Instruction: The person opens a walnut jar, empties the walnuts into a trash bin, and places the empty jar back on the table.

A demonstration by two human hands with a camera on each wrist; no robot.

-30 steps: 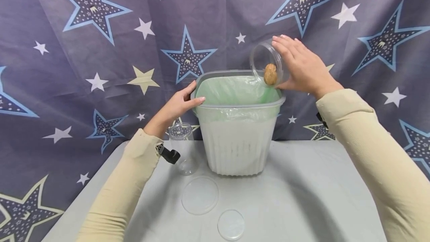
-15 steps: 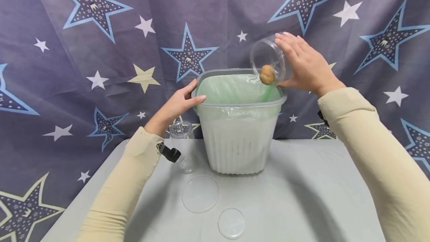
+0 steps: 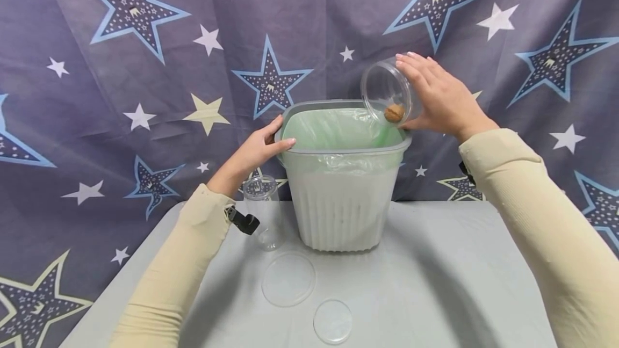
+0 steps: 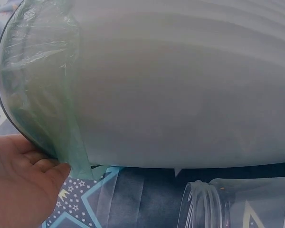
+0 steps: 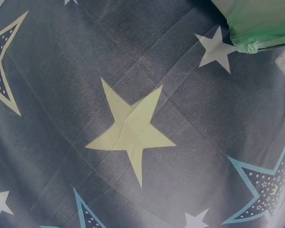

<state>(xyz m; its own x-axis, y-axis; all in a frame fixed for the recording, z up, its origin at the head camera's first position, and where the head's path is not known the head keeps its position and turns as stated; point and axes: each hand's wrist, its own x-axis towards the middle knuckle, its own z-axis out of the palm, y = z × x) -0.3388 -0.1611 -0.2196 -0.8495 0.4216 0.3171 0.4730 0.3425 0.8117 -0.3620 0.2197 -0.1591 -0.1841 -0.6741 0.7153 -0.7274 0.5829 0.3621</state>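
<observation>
My right hand (image 3: 442, 98) holds a clear plastic jar (image 3: 379, 66) tipped on its side over the right part of the trash bin's opening. A brown walnut (image 3: 394, 113) lies low inside the jar near its mouth. My left hand (image 3: 261, 149) grips the left rim of the white trash bin (image 3: 340, 208), thumb and fingers on either side; the left wrist view shows this hand (image 4: 26, 180) at the lined rim. A green bag (image 3: 329, 125) lines the bin and folds over its grey rim. What lies at the bin's bottom is hidden.
Another clear jar (image 3: 268, 211) stands left of the bin, partly behind my left wrist. On the grey table (image 3: 411, 305) lie a larger clear round lid (image 3: 288, 280) and a smaller one (image 3: 332, 321). A star-patterned cloth (image 3: 188, 4) hangs behind.
Two brown lumps show near the jar's mouth in the earlier frames; now one is visible, a little lower and farther right. The left hand and bin hold their places.
</observation>
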